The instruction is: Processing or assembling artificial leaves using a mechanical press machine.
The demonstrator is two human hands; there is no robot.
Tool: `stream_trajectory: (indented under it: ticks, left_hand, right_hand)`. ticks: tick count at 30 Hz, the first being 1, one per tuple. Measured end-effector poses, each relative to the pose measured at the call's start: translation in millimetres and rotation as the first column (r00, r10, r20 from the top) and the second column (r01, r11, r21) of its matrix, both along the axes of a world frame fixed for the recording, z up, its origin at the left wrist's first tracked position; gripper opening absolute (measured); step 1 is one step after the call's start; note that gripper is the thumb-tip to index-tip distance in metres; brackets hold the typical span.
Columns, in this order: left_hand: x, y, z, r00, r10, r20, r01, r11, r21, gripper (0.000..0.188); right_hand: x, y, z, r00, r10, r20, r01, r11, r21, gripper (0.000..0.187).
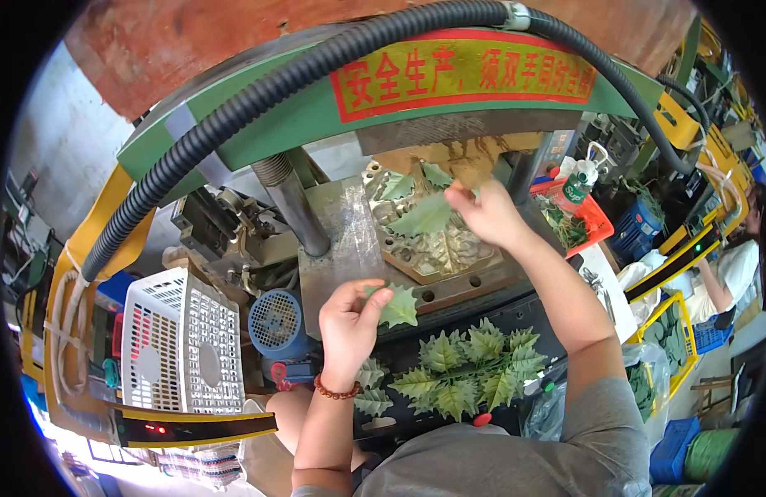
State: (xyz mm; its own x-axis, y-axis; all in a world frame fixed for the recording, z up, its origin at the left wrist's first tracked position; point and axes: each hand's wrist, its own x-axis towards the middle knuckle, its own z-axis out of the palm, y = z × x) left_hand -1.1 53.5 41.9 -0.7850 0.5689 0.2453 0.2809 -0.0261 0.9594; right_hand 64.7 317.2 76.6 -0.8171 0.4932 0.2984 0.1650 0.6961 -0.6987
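Note:
My right hand reaches over a metal mold on the press bed, pinching a jagged green leaf that partly covers the mold. Two more green leaves, one of them a pale leaf, rest at the mold's far side. Nearer to me and to the left, my left hand is closed on another spiky-edged leaf just off the bed's front edge. A cluster of veined artificial leaves lies in front of my body, with a few loose leaves to its left.
The green press frame and a black corrugated hose arch overhead. A steel column stands left of the mold. White plastic baskets are at left, a red bin at right. Yellow-black bars flank me; a person sits far right.

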Motion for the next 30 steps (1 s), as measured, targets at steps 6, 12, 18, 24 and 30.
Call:
stream_trajectory:
  ticks: [6,12,18,24,30]
  left_hand:
    - [2,-1,-9,0.995,0.005,0.104,-0.019,0.991,0.134,0.012]
    - [24,12,-14,0.898,-0.069,0.434,-0.154,0.875,0.459,0.009]
    - [36,10,-29,0.934,-0.17,0.313,0.016,0.898,0.439,0.009]
    - [29,18,-24,0.835,-0.008,-0.55,0.087,0.989,0.117,0.018]
    - [35,52,-9,0.233,-0.162,-0.959,-0.209,0.955,-0.212,0.037]
  right_hand:
    - [-12,29,-42,0.961,-0.19,-0.199,0.27,0.798,0.538,0.025]
    - [36,-109,-14,0.895,0.386,-0.226,-0.303,0.895,0.327,0.025]
    - [30,-52,27,0.861,0.488,0.146,-0.497,0.867,0.031,0.011]
    - [10,26,-3,0.967,0.254,0.024,-0.236,0.852,0.467,0.009]
    - [13,60,-66,0.997,0.07,0.012,-0.062,0.771,0.633,0.014]
